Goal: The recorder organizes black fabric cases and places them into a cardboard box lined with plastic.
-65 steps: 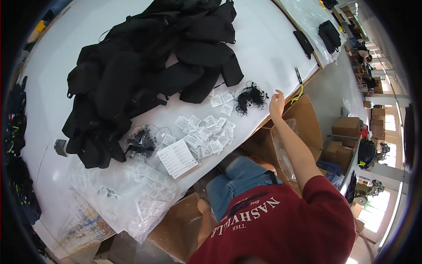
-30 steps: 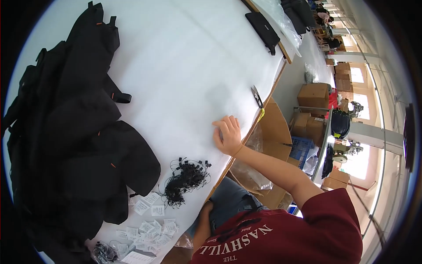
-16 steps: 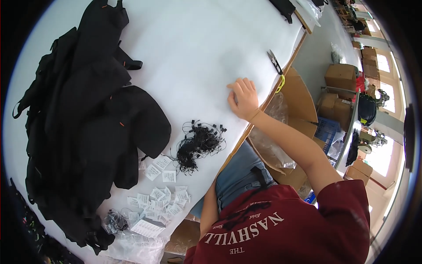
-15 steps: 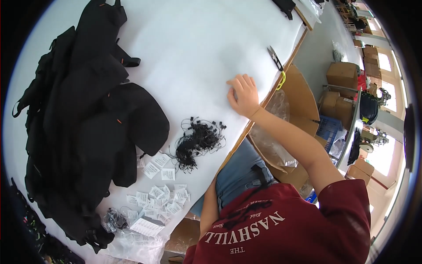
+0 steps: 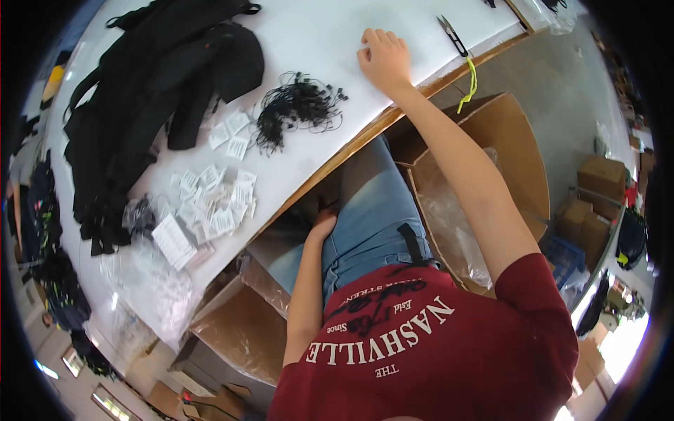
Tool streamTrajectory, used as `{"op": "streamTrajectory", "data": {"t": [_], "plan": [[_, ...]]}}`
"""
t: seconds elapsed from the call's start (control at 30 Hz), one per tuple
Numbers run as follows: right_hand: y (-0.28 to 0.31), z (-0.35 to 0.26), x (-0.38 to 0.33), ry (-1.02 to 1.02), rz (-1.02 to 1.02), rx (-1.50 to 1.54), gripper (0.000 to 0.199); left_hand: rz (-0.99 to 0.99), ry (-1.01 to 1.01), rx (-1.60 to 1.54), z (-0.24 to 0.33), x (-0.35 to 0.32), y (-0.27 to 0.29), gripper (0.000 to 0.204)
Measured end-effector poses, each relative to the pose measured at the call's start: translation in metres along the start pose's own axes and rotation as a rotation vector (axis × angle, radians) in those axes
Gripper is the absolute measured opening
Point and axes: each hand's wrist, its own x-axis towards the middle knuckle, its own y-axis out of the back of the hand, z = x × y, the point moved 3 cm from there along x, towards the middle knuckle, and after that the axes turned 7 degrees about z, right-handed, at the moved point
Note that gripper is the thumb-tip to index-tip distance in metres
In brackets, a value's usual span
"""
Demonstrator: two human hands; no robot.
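My right hand rests on the white tabletop near its front edge. Its fingers are loosely bent, the thumb stands apart, and nothing shows in it. To its right lie black thread snips with a yellow-green cord loop hanging past the edge. Left of the hand is a tangled pile of thin black cords with small black ends. My left hand is low beside my thigh, under the table's edge; its fingers are mostly hidden. White printed labels lie scattered left of the cords.
Black fabric bags are heaped on the left of the table. A stack of white labels and clear plastic lie near its left front. Cardboard boxes with plastic stand below, one at right, another at left.
The view has tilted and shifted, so the table items appear higher and more floor and boxes show. My right hand stays on the table near the snips, its fingers slightly more curled.
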Motion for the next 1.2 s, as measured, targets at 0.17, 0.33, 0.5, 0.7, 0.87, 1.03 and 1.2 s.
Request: {"op": "streamTrajectory", "data": {"t": [0.17,0.33,0.5,0.7,0.87,1.03,1.2], "plan": [[-0.008,-0.021,0.000,0.026,-0.056,-0.014,0.013,0.032,-0.126,0.001,0.007,-0.039,0.033,0.038],[0.012,-0.048,-0.039,-0.073,0.036,0.002,0.029,0.074,-0.169,0.027,0.012,-0.053,0.041,0.041],[0.020,-0.049,-0.040,-0.129,0.042,0.040,0.032,0.110,-0.148,0.087,0.007,-0.054,0.034,0.043],[0.021,-0.040,-0.044,-0.167,0.023,0.036,0.031,0.188,-0.178,0.171,0.018,-0.051,0.030,0.043],[0.020,-0.048,-0.039,-0.162,0.048,0.093,0.029,0.293,-0.167,0.102,0.000,-0.050,0.032,0.043],[0.024,-0.041,-0.040,-0.172,0.064,0.084,0.028,0.278,-0.226,0.046,0.001,-0.049,0.027,0.041],[0.027,-0.042,-0.043,-0.180,0.034,0.147,0.026,0.110,-0.204,0.100,-0.001,-0.044,0.027,0.045]]}}
